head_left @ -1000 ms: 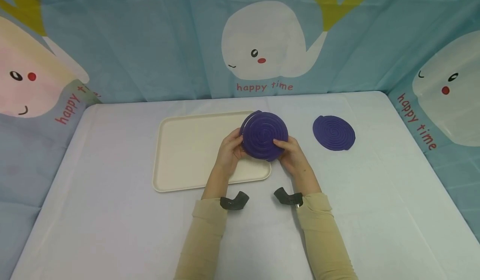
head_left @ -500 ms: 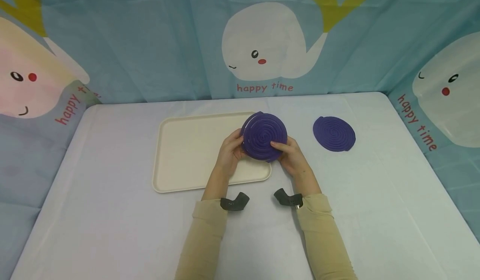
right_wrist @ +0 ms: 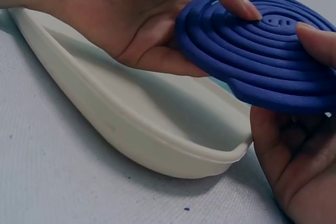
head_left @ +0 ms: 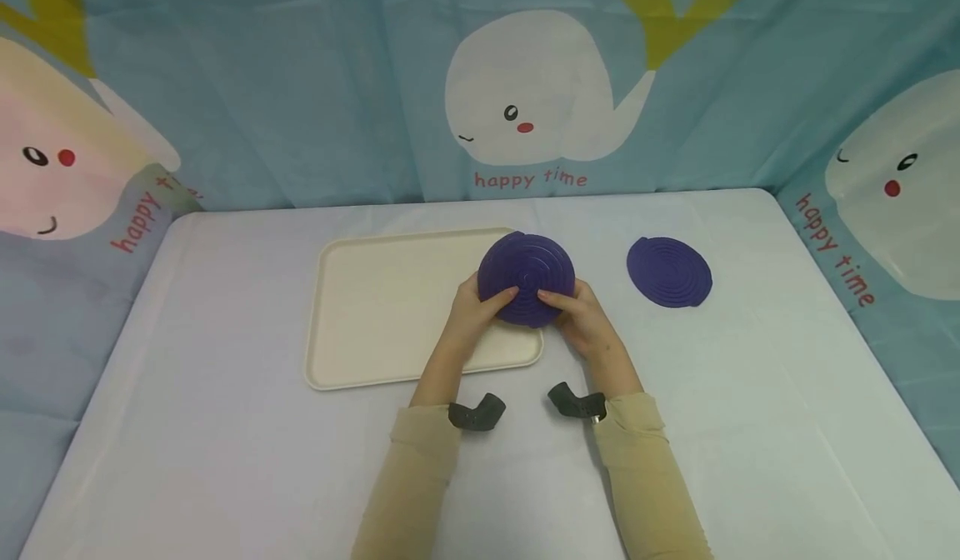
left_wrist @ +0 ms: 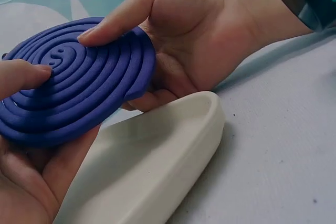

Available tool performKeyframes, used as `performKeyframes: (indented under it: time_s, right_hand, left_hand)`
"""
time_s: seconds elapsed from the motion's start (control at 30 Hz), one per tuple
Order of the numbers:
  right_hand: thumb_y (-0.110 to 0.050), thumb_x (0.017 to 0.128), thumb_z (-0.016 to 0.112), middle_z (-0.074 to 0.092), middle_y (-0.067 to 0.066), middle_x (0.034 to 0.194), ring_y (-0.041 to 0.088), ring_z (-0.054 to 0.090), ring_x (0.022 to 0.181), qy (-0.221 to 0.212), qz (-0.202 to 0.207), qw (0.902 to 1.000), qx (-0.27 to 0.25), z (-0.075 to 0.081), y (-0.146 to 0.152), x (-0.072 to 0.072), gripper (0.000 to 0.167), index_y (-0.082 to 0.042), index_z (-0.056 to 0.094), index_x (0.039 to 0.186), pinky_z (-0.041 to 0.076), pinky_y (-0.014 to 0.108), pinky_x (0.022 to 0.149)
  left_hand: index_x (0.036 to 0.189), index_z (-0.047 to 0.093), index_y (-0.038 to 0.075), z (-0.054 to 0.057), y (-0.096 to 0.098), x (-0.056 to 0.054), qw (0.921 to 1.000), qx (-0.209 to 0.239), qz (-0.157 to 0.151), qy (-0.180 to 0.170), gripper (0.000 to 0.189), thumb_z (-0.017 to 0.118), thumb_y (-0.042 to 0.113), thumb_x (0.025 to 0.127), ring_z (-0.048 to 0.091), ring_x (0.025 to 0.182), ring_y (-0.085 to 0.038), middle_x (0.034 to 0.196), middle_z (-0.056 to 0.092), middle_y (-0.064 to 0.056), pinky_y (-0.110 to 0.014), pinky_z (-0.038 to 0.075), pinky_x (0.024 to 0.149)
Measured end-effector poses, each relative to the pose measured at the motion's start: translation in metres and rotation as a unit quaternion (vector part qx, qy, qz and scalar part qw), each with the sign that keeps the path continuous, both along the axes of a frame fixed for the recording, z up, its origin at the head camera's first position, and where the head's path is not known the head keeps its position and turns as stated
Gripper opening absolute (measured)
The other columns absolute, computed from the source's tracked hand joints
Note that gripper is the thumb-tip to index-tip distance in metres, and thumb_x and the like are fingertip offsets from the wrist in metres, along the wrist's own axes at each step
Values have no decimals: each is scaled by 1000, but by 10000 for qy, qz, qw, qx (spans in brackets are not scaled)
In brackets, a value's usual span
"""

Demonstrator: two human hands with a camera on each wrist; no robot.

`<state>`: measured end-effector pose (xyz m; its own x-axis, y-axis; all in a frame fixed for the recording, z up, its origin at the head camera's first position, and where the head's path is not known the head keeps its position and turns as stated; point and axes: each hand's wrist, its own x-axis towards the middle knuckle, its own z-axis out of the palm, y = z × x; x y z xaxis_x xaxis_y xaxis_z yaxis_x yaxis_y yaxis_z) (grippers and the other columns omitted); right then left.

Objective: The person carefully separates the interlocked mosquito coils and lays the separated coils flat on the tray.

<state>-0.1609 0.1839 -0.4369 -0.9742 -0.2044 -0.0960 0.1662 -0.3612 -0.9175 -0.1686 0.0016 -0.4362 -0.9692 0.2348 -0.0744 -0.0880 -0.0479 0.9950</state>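
Both hands hold a round purple coaster (head_left: 525, 264) with spiral ridges, raised over the right end of a cream tray (head_left: 382, 310). My left hand (head_left: 468, 310) grips its left side, thumb pressed on the top and fingers underneath. On the opposite side my right hand (head_left: 588, 318) does likewise, its thumb lying near the coaster's centre. In the left wrist view the two thumbs come close to the middle of the spiral on the coaster (left_wrist: 100, 72). The fingers under the coaster (right_wrist: 262, 61) are partly hidden.
A second purple spiral coaster (head_left: 670, 272) lies flat on the white tablecloth (head_left: 750, 393), to the right of the tray. Behind the table hangs a blue curtain (head_left: 322, 110) printed with whales.
My left thumb has moved from the coaster's left edge onto its top, and my left hand has shifted slightly right. The right hand keeps its grip. The second coaster has stayed put.
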Motion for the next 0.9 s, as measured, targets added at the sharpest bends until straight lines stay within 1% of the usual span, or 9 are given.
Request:
performKeyframes:
  time_s: [0.13, 0.3, 0.33, 0.43, 0.53, 0.57, 0.6, 0.77, 0.9]
  right_hand:
    - [5, 80, 53, 61, -1, 113, 16, 53, 110, 33, 91, 9999, 124, 0, 0, 1, 35, -13, 60, 109, 37, 31, 101]
    - [4, 79, 54, 62, -2, 110, 15, 54, 107, 112, 223, 9996, 158, -1, 0, 1, 36, -16, 62, 107, 38, 30, 100]
    - [5, 78, 54, 63, -2, 108, 14, 54, 107, 117, 247, 9995, 142, -1, 1, 1, 36, -16, 63, 106, 38, 29, 99]
    - [6, 77, 54, 65, -2, 105, 13, 57, 103, 179, 340, 9992, 58, -2, 2, 1, 36, -16, 65, 103, 41, 27, 96]
    - [4, 77, 56, 66, -1, 103, 13, 58, 100, 207, 421, 9989, -6, -3, 3, 1, 33, -16, 66, 102, 43, 26, 94]
    - [3, 78, 57, 66, -1, 102, 13, 58, 99, 221, 442, 9988, -23, -3, 3, 0, 32, -16, 66, 102, 44, 26, 93]
    - [2, 77, 59, 66, -1, 102, 13, 58, 99, 222, 456, 9987, -30, -4, 3, 0, 31, -16, 66, 101, 44, 25, 93]
    - [-4, 80, 63, 66, -3, 104, 12, 57, 103, 212, 506, 9984, -113, -5, 4, 0, 26, -17, 68, 102, 41, 27, 95]
    - [-7, 87, 61, 66, -3, 107, 12, 56, 105, 207, 624, 9961, -595, -6, 6, 1, 23, -17, 67, 106, 39, 29, 98]
  left_hand:
    - [133, 49, 0, -2, 2, 0, 9993, -241, 209, 172, 56, 70, 17, 83, 49, 123, -28, 131, 55, -16, -38, 37, 106]
    - [131, 51, 1, -2, 1, 0, 9993, -176, 262, 217, 54, 69, 17, 82, 51, 121, -27, 128, 57, -15, -37, 38, 105]
    - [130, 51, -1, 3, 0, 2, 9994, -163, 247, 204, 54, 69, 15, 82, 51, 121, -28, 128, 57, -16, -38, 38, 105]
    - [129, 51, -2, 4, 0, 2, 9995, -62, 241, 178, 53, 69, 13, 82, 52, 120, -29, 127, 57, -18, -38, 39, 104]
    - [129, 51, -3, 3, 0, 2, 9997, -9, 229, 119, 53, 68, 12, 81, 52, 119, -30, 126, 57, -19, -38, 39, 104]
    - [129, 52, -2, -2, 1, 0, 9996, 7, 246, 106, 53, 69, 13, 81, 52, 119, -29, 126, 58, -18, -38, 39, 104]
    - [128, 52, -2, -2, 0, 0, 9997, 7, 243, 84, 53, 69, 13, 81, 53, 118, -28, 125, 58, -18, -37, 39, 103]
    - [130, 51, -2, 0, 0, 1, 9997, 163, 145, -122, 54, 68, 13, 81, 51, 120, -28, 127, 57, -17, -37, 38, 105]
    - [131, 51, 0, 4, -1, 2, 9983, 497, -133, -285, 52, 66, 14, 84, 50, 121, -25, 128, 57, -15, -35, 37, 105]
